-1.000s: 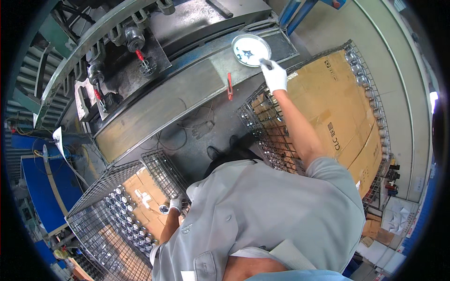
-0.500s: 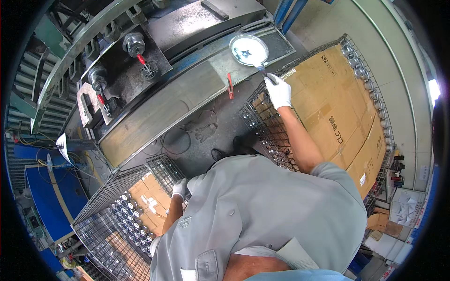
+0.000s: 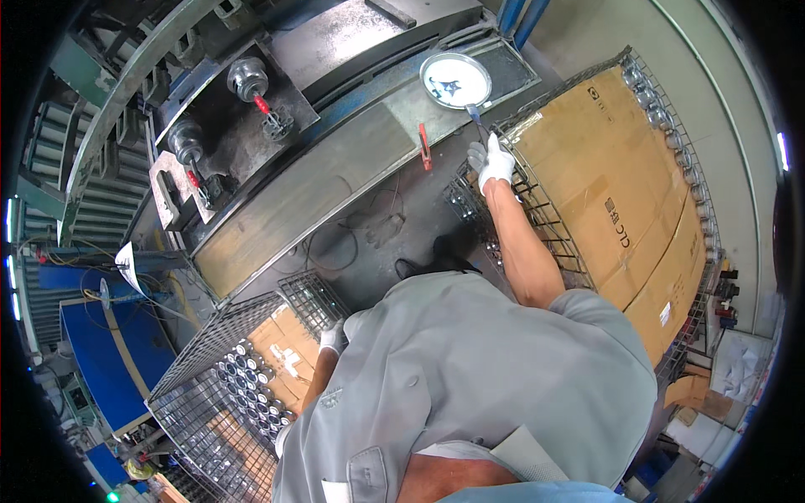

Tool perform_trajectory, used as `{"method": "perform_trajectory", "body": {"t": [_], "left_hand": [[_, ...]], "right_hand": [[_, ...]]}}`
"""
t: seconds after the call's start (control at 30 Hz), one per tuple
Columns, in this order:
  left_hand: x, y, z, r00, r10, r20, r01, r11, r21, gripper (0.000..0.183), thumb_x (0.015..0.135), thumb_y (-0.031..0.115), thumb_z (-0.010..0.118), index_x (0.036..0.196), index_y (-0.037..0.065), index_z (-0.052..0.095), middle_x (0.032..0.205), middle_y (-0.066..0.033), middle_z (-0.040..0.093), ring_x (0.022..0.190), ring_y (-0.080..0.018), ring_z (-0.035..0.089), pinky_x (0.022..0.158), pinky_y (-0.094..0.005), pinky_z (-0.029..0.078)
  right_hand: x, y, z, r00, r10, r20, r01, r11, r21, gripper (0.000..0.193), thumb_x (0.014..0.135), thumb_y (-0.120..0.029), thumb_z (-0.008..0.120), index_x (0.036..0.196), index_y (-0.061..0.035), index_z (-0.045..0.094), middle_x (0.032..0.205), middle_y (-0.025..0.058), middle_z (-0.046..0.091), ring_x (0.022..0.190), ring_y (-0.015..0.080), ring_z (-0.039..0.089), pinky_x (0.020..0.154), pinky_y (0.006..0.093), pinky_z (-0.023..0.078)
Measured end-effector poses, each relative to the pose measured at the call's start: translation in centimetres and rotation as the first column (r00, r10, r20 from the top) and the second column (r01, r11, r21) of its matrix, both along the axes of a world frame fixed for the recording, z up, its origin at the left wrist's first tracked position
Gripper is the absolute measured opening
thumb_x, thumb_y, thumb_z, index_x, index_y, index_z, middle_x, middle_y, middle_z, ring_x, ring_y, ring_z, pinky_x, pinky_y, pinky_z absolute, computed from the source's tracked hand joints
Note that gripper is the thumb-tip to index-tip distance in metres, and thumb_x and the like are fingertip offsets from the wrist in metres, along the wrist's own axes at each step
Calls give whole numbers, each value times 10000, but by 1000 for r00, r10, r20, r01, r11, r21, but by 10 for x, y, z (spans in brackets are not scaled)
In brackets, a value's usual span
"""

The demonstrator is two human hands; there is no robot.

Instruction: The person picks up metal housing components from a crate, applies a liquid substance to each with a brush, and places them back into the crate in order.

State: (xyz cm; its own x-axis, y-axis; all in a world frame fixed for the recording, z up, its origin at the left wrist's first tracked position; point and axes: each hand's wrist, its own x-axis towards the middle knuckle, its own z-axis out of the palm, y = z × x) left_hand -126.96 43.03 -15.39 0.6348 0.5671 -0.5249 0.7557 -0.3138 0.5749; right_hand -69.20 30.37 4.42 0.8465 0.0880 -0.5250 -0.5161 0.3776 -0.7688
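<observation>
A round pan [image 3: 455,81] of white liquid, with a dark star-shaped mark in it, sits on the bench ledge. A brush [image 3: 475,116] rests over its rim, its handle pointing at me. My right hand [image 3: 495,163], in a white glove, is at the end of that handle, fingers apart; it does not look closed on it. Low on the left, my gloved left hand [image 3: 333,337] is at the edge of a wire basket [image 3: 307,300]; its fingers are mostly hidden. Near it, rows of small metal cylindrical parts [image 3: 251,381] stand in the wire cage beside cardboard [image 3: 285,348].
To the right is a large wire cage [image 3: 558,239] topped with cardboard [image 3: 612,193], with metal parts along its far edge. A red-handled tool [image 3: 424,147] hangs at the bench edge [image 3: 335,197]. Two metal parts on red-marked fixtures [image 3: 262,105] stand back left.
My right hand has drawn back a little from the brush handle and its fingers have spread. The brush and pan keep their places. The whole view has shifted slightly.
</observation>
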Motion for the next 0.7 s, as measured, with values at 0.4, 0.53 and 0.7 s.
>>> {"method": "perform_trajectory", "body": {"t": [0.4,0.53,0.7], "left_hand": [[22,19,29,980,-188,-56,195,966,170,346,865,234,554,1158,51,567,1036,-192,636,944,-328,621,800,-385,504],[71,14,99,741,660,-119,-632,628,-455,370,913,326,541,1085,1,584,940,-111,651,806,-211,623,714,-320,508],[32,7,55,822,568,36,-509,762,-400,364,904,324,556,1082,8,589,915,-111,654,780,-215,629,689,-332,515]], "right_hand": [[-11,-6,30,910,210,356,-78,933,-352,300,931,-208,559,1150,-5,593,865,87,672,662,144,624,538,273,504],[-5,-12,26,657,554,512,205,521,-828,324,898,-232,566,1146,-30,624,1055,202,646,954,314,639,851,354,485],[-11,-35,6,636,527,564,196,596,-778,286,915,-176,547,1159,-45,619,1030,138,674,896,260,658,794,345,503]]}}
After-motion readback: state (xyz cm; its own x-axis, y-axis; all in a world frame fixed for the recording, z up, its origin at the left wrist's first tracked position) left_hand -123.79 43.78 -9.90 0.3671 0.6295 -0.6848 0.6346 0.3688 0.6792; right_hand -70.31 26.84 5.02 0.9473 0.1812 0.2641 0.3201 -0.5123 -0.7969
